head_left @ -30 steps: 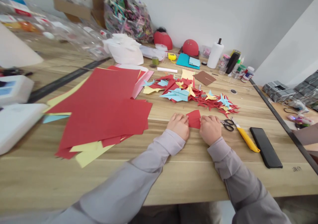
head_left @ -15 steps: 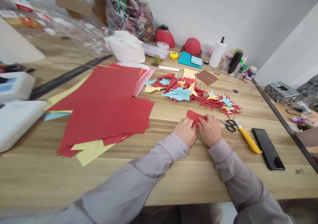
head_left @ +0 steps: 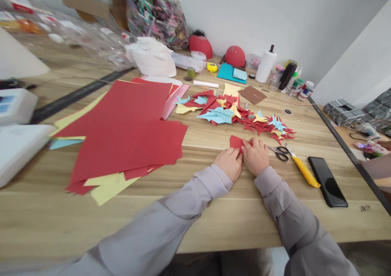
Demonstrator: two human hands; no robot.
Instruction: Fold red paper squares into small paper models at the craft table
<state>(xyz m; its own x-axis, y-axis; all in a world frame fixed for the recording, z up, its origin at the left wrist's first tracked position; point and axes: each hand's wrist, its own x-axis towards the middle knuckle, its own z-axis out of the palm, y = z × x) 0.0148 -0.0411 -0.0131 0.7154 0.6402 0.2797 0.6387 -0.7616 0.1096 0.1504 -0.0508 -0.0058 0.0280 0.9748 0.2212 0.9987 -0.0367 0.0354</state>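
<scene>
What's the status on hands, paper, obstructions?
Both hands, left and right, on small red paper. Paper partly hidden by fingers. Scissors close beside right hand; yellow-handled cutter farther right.

Head camera faces forward and down over the table [head_left: 214, 210]

It looks from the person's head, above the table's near edge, towards the wall [head_left: 259, 15]. Sleeves [head_left: 143, 223] enter at the bottom, nearest the lens; the hands [head_left: 229, 164] lie farther out, below centre.
</scene>
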